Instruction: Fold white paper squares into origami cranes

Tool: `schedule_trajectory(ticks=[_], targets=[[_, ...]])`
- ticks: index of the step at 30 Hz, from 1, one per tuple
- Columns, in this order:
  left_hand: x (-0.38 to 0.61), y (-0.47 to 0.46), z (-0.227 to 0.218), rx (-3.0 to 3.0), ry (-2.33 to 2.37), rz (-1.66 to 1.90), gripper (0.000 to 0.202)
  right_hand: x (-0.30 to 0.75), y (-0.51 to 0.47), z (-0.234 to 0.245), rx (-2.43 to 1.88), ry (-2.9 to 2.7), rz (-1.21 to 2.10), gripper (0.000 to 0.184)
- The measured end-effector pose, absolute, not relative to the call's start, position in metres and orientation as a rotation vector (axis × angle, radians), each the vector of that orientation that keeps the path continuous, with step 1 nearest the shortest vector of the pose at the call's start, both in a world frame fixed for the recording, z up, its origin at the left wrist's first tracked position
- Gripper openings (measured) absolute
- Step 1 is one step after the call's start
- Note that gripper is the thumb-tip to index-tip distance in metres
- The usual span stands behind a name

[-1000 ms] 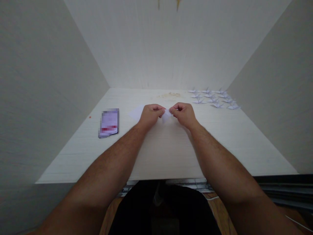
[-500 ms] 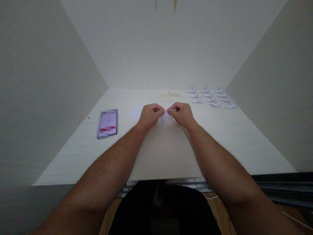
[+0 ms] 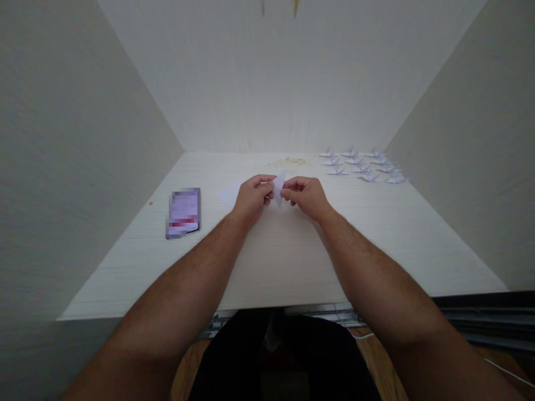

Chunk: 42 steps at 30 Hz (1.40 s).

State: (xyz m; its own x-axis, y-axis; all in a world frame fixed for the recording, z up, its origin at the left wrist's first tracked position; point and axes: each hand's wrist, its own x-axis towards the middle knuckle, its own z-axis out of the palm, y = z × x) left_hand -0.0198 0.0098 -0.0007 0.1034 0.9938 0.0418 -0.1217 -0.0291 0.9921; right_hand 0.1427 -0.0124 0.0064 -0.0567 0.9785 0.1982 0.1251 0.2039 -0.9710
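My left hand (image 3: 251, 196) and my right hand (image 3: 304, 195) meet over the middle of the white table (image 3: 292, 256). Both pinch a small folded piece of white paper (image 3: 278, 188), which stands upright between the fingertips with a point toward the top. The fingers of both hands are curled closed on it. A flat white sheet (image 3: 229, 192) lies on the table just left of my left hand.
A blurred purple and white pack (image 3: 184, 213) lies at the left of the table. Several small folded paper cranes (image 3: 363, 166) stand in rows at the far right. White walls close in the table on three sides. A yellowish smudge (image 3: 289, 162) marks the far middle.
The folded paper lay low between my fingertips before; now it is turned up on edge and lifted slightly. My hands have closed in a little toward each other.
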Motion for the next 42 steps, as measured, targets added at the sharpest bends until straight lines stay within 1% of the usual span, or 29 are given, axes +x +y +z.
schedule_trajectory(ticks=[3, 6, 11, 14, 18, 22, 26, 29, 32, 38, 42], targets=[[-0.018, 0.009, -0.003, 1.282, 1.032, 1.223, 0.030, 0.142, -0.011, 0.005, -1.119, -1.476, 0.979, 0.022], [-0.019, 0.008, -0.003, 1.314, 0.978, 1.218, 0.036, 0.142, -0.011, 0.003, -1.084, -1.500, 0.949, 0.027], [-0.022, 0.006, -0.004, 1.307, 0.926, 1.164, 0.051, 0.142, -0.012, 0.002, -1.074, -1.521, 0.897, 0.031], [-0.022, 0.007, -0.005, 1.286, 0.912, 1.163, 0.054, 0.142, -0.012, 0.003, -1.072, -1.523, 0.887, 0.034], [-0.023, 0.009, -0.006, 1.271, 0.896, 1.165, 0.056, 0.142, -0.012, 0.003, -1.059, -1.503, 0.905, 0.034], [-0.023, 0.010, -0.007, 1.282, 0.906, 1.178, 0.051, 0.142, -0.011, 0.002, -1.083, -1.484, 0.888, 0.024], [-0.022, 0.009, -0.006, 1.321, 0.924, 1.185, 0.044, 0.141, -0.010, 0.001, -1.168, -1.488, 0.756, 0.015], [-0.020, 0.007, -0.003, 1.343, 0.967, 1.184, 0.041, 0.140, -0.011, -0.001, -1.202, -1.536, 0.620, 0.017], [-0.018, 0.004, -0.001, 1.378, 0.997, 1.173, 0.046, 0.140, -0.012, -0.002, -1.238, -1.586, 0.489, 0.019], [-0.016, -0.003, 0.004, 1.446, 0.981, 1.096, 0.052, 0.143, -0.013, -0.001, -1.329, -1.645, 0.368, 0.011], [-0.015, -0.002, 0.002, 1.287, 0.899, 1.089, 0.053, 0.144, -0.013, -0.002, -1.379, -1.663, 0.320, 0.010]])
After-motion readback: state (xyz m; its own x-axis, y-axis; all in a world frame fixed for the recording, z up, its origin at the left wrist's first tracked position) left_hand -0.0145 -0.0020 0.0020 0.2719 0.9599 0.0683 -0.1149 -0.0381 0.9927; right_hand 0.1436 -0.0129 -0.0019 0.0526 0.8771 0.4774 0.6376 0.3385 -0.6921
